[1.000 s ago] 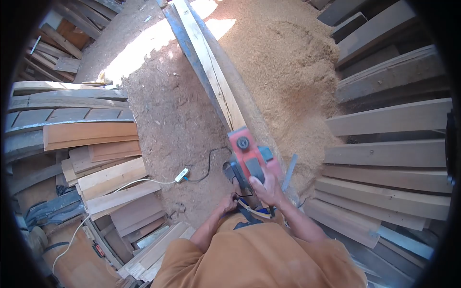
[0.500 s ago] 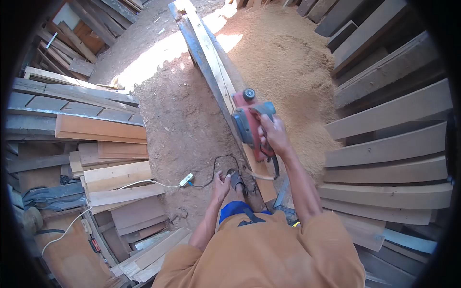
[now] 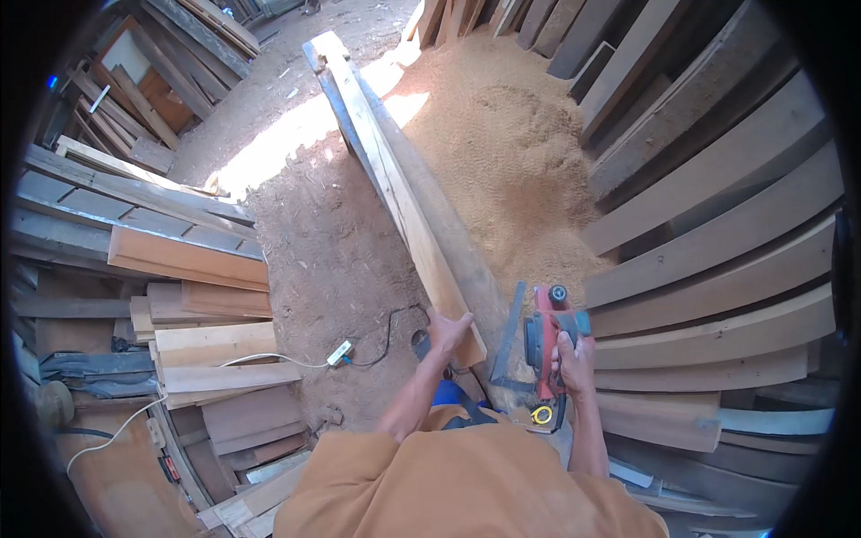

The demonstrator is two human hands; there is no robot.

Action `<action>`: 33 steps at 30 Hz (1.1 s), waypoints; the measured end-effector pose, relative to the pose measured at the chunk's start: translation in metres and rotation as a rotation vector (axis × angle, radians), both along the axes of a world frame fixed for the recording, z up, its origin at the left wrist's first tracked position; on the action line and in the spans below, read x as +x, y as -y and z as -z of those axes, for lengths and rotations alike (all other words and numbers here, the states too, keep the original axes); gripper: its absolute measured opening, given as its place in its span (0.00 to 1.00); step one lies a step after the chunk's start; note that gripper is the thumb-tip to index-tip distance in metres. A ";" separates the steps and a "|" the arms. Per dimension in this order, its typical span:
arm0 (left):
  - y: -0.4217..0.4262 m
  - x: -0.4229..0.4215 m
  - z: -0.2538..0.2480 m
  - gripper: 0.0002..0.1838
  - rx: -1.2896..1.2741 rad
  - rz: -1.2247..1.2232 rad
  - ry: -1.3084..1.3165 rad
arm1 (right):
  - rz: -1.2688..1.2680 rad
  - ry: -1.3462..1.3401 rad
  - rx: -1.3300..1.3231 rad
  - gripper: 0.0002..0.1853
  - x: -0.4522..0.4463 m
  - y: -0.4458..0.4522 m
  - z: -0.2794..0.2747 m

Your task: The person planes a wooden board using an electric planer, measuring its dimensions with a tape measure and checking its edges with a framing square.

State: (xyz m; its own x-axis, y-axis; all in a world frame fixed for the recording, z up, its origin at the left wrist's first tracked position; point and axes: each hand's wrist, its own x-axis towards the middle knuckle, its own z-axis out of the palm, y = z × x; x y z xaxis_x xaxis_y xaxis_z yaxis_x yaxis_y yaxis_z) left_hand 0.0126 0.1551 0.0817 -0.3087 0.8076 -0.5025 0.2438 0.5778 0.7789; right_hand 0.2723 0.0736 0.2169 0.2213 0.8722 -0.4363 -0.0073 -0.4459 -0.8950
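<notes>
A long pale wooden board (image 3: 405,211) lies lengthwise on a narrow workbench (image 3: 453,242). My left hand (image 3: 448,334) grips the board's near end, its thumb spread across the top and some fingers hidden. To the right of the bench, my right hand (image 3: 574,360) is wrapped around the handle of a red and dark electric planer (image 3: 543,345), held apart from the board. Between the planer and the board's end sits a metal framing square (image 3: 510,339). A yellow tape measure (image 3: 542,415) is close below the planer.
On the left, a white extension socket (image 3: 340,353) with a cable rests on the ground beside stacked boards (image 3: 220,342). Sawdust (image 3: 502,125) covers the ground to the right of the bench. Planks (image 3: 708,260) lean in a row along the right side.
My right hand has lifted the planer off the board and carried it right, towards me. My left hand has moved from beside the bench onto the board's near end.
</notes>
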 end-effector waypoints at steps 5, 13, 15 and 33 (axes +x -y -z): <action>0.016 -0.049 0.004 0.38 0.141 -0.076 0.906 | 0.045 -0.030 -0.025 0.24 0.004 0.016 0.018; 0.017 -0.056 -0.168 0.42 0.287 -0.006 1.301 | -0.125 0.029 -0.031 0.25 -0.014 -0.003 0.040; 0.014 -0.061 -0.187 0.37 0.369 -0.051 1.414 | -0.153 0.072 0.006 0.23 -0.022 -0.008 0.039; -0.074 -0.044 -0.312 0.35 0.747 0.102 2.053 | -0.414 0.297 0.066 0.16 -0.041 -0.004 0.013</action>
